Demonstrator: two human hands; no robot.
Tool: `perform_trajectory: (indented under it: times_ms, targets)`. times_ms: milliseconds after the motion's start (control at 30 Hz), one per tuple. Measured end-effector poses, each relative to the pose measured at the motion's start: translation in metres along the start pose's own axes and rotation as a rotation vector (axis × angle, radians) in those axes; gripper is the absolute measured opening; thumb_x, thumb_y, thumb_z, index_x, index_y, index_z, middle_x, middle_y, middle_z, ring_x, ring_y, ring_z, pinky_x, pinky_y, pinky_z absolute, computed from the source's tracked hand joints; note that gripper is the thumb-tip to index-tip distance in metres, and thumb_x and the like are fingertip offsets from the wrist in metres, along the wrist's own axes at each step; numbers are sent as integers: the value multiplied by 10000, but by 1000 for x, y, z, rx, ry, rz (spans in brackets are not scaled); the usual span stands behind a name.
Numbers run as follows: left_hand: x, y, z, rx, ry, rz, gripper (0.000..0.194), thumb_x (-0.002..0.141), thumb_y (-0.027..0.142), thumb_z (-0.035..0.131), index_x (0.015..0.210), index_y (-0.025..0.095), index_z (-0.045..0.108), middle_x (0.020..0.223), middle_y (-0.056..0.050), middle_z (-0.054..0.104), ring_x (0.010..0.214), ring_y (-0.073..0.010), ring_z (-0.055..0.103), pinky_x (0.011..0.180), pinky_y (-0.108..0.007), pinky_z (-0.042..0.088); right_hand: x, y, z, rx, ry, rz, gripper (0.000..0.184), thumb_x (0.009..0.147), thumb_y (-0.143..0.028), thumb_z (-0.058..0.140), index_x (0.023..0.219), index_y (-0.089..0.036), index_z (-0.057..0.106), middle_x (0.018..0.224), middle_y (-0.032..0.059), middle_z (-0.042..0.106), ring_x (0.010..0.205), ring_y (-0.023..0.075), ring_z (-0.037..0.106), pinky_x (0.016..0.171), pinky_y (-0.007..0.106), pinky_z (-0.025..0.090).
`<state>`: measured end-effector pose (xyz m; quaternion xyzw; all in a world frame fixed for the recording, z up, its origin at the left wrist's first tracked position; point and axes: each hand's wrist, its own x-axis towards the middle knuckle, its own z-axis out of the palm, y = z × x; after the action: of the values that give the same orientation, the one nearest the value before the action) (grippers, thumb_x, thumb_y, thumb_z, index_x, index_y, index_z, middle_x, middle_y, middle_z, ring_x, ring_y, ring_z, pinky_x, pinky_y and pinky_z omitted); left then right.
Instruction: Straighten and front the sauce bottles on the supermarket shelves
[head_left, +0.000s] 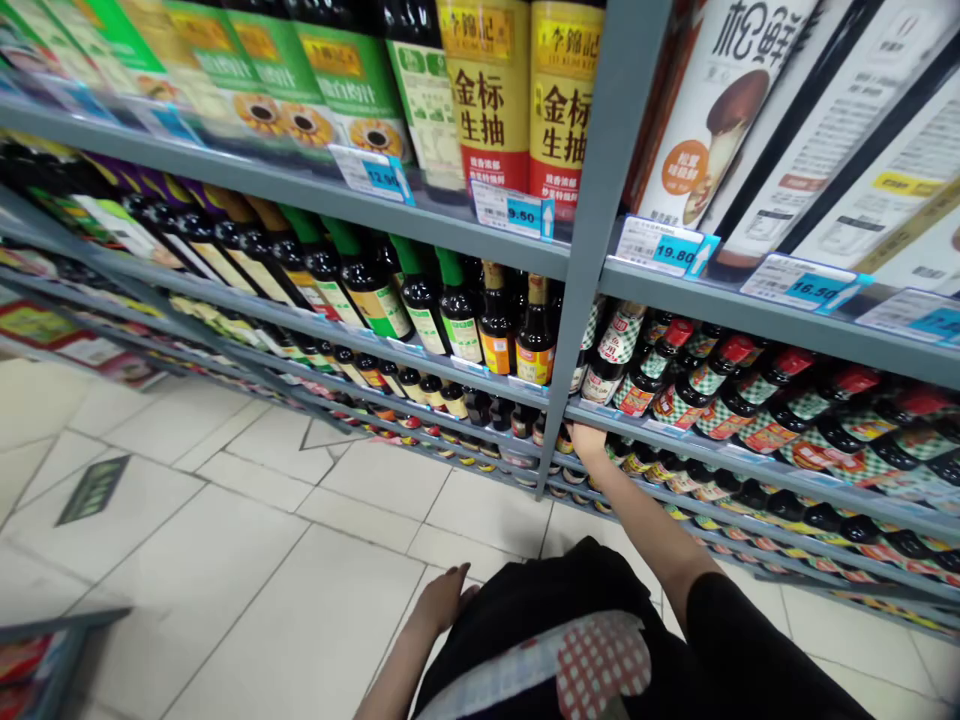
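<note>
My right hand reaches in below a shelf edge, beside the grey upright. Its fingers are mostly hidden among dark-capped bottles on the lower shelf, so I cannot see whether it grips one. Just above it stand a bottle with a white patterned label and red-capped sauce bottles. My left hand hangs low in front of my dark clothes, over the floor. Its visible fingers are slightly apart with nothing in them.
Gold-labelled soy sauce bottles, green-labelled bottles and tall white boxes line the top shelf, above blue price tags. Rows of dark bottles fill lower shelves. A display corner juts over the tiled floor.
</note>
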<state>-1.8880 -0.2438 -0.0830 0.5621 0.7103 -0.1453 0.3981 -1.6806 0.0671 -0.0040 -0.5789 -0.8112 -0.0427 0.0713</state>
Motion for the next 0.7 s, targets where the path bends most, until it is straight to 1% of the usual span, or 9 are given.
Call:
perform_trajectory:
  times_ms: [133,233,333,400,500,567,600,633,700]
  targets:
    - [2,-15,-2,49,-28,-6,609,952,365,360,1473,50,365,1453,-219,469,1317,-293,503,1082,-390,408,3,-4,1,11,-33,57,347,999,-353,560,1214,-88,628,1173,170,660,1116,258,589,1026,414,407]
    - [5,-22,-6,95,-54,-3,591,946,343,364,1459,51,388,1416,-219,511,1288,-299,531,1051,-409,439,5,-7,0,32,-48,69,319,981,-325,586,1231,-133,635,1209,156,650,1139,266,583,1020,416,422]
    - [10,-20,-16,148,-75,33,550,936,322,387,1431,88,440,1374,-203,555,1262,-299,556,1026,-420,462,1,-11,-2,53,-41,59,286,972,-291,575,1183,-123,670,1183,179,656,1138,299,581,1023,422,417]
    - [16,-13,-27,182,-77,82,547,929,320,413,1418,80,456,1379,-212,549,1276,-303,544,1040,-420,456,-11,-11,-5,64,-20,37,291,967,-281,569,1166,-99,677,1156,201,659,1111,321,591,1019,449,421]
    - [30,11,-54,220,-44,203,554,950,342,400,1431,71,439,1433,-196,502,1328,-273,496,1106,-375,404,-52,2,-5,71,41,-48,448,957,-283,579,1366,-103,551,1321,205,569,1244,329,505,1097,483,353]
    - [36,37,-80,212,19,316,534,975,353,351,1443,108,429,1485,-146,458,1374,-224,441,1161,-326,335,-96,21,-2,76,68,-137,546,946,-259,595,1467,-180,451,1493,129,425,1376,264,377,1162,395,293]
    - [36,53,-96,195,69,385,523,986,358,323,1449,135,420,1512,-118,428,1400,-198,402,1186,-305,294,-122,32,-2,76,70,-162,553,917,-228,632,1448,-219,478,1507,89,415,1383,232,372,1158,341,306]
    - [35,72,-113,130,165,481,517,988,366,320,1444,146,426,1517,-113,421,1411,-201,386,1201,-320,276,-148,45,-1,73,73,-152,540,879,-202,678,1398,-233,534,1473,77,461,1351,223,415,1131,319,345]
    - [24,114,-149,-30,369,699,511,998,392,303,1456,185,397,1539,-93,386,1435,-202,341,1211,-349,275,-198,67,-5,58,104,-49,386,905,-248,686,1282,-217,610,1338,89,569,1213,234,538,1045,375,442]
